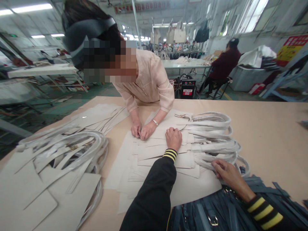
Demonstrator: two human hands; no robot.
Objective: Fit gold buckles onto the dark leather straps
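My left hand (173, 138) has its fingers curled over the edge of a flat cream piece (166, 154) in an overlapping stack. Its fingertips are partly hidden against the stack. To the right, the fingers of my right hand (231, 176) are closed at a cream strap (204, 159), near the front end of a row of looped cream handles (216, 146). Across the table a co-worker's two hands (144, 131) are close together over the same stack, pinching something small. Both my sleeves are black with yellow-striped cuffs.
Cream panels and looped straps (69, 157) are heaped at the left. Dark blue straps with metal buckles (213, 220) lie at the front right. The co-worker (151, 80) leans over the far edge of the tan table (271, 134). Another person (223, 64) sits behind at the right.
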